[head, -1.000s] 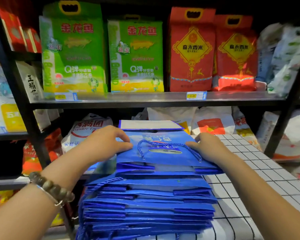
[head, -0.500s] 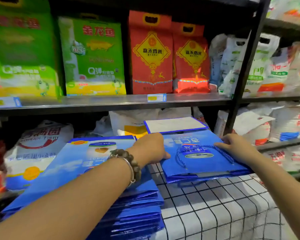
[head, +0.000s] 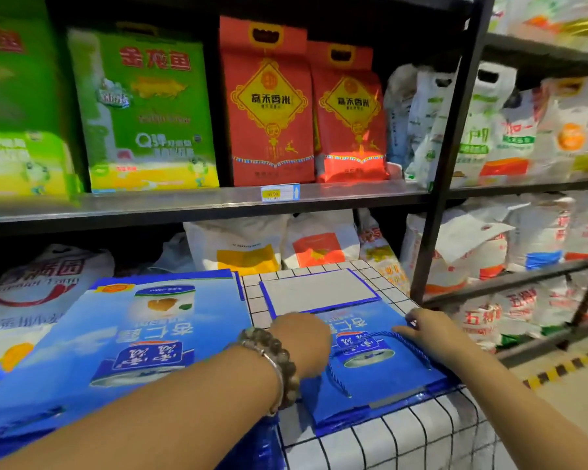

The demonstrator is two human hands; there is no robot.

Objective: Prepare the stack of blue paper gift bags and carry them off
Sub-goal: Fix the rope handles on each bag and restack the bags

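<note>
Lying flat on checked cloth [head: 421,435], lower centre-right of frame: one blue bag [head: 381,378]. Left hand [head: 301,344] at its left edge, fingers curled and hidden, cannot tell if it pinches. Right hand [head: 428,334] rests on right edge, fingers nearly straight. Stack [head: 116,334] at lower left, just beside bag.
</note>
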